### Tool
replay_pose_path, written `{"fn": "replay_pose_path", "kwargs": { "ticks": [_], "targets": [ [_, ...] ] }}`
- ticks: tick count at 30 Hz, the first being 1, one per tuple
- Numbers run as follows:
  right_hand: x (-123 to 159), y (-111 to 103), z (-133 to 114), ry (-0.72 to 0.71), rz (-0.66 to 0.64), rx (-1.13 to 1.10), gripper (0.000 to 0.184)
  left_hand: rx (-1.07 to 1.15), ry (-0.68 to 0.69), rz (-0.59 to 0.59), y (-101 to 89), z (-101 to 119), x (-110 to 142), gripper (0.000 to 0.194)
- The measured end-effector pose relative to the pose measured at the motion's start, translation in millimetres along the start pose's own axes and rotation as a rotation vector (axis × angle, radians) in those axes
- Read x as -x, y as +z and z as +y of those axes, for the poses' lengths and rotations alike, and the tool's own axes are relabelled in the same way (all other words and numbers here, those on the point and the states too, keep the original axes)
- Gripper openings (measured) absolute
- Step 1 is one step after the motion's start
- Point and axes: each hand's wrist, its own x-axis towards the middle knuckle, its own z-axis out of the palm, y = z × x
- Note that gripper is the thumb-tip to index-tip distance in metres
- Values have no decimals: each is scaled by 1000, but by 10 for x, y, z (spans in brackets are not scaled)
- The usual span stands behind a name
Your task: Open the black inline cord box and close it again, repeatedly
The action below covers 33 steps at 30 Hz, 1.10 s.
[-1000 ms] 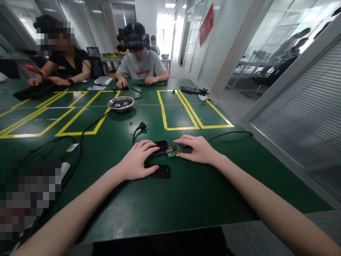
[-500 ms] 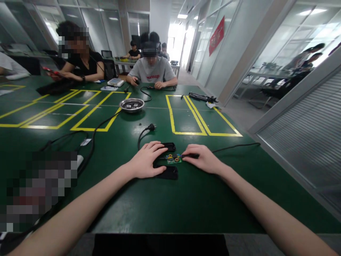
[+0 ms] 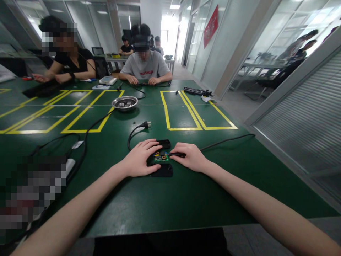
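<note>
My left hand (image 3: 139,159) rests with its fingers spread. Its fingertips touch one black plastic case half (image 3: 165,143) and its thumb lies on the other black case half (image 3: 164,170). Between the two halves is a small green circuit board (image 3: 162,156) with copper-wound coils and blue parts. My right hand (image 3: 190,156) pinches the black cable (image 3: 179,154) close to the board's right end, where thin wires join it. Behind my left hand, a black cord curves out to a plug (image 3: 146,124). The board's left end is partly hidden by my left hand.
A metal bowl (image 3: 124,103) with metal pieces stands ahead on the green table (image 3: 213,199). Yellow tape (image 3: 185,129) marks rectangles. A folded black stand (image 3: 197,91) lies at the far right. Black cables (image 3: 85,142) run along the left. Two people sit across the table.
My right hand has moved left with the cable, and the board has slid left between the case halves toward my left hand. The whole view has shifted slightly.
</note>
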Motion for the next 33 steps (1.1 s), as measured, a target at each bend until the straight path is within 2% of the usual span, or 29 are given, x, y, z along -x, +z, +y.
{"fn": "replay_pose_path", "kwargs": {
  "ticks": [6, 8, 10, 12, 13, 17, 19, 21, 23, 26, 33],
  "targets": [
    [-11, 38, 4, 28, 24, 8, 8, 5, 18, -25, 8, -37, -17, 71],
    [-13, 41, 14, 29, 24, 17, 8, 25, 33, 33, -15, -36, -26, 67],
    [-16, 45, 22, 29, 22, 22, 8, 43, 27, 127, -56, -45, -37, 53],
    [-23, 48, 19, 26, 20, 21, 8, 28, -25, 201, -97, -71, -50, 40],
    [-27, 46, 9, 15, 27, 21, 9, 11, -64, 210, -111, -90, -57, 39],
    [-28, -6, -102, -113, 138, 43, 17, -30, -211, 78, -137, -157, -76, 54],
    [-6, -55, -181, -201, 187, 66, 18, -30, -256, 49, -162, -150, -68, 60],
    [29, -98, -245, -282, 173, 75, 17, -23, -245, 43, -205, -108, -43, 61],
    [65, -116, -280, -332, 92, 69, 16, -7, -190, -31, -244, -48, -10, 60],
    [87, -95, -282, -310, -54, 60, 13, -8, -200, -162, -255, 20, 21, 58],
    [21, -105, -179, -166, -130, -3, 15, -61, -208, -116, -195, 3, 6, 55]
  ]
}}
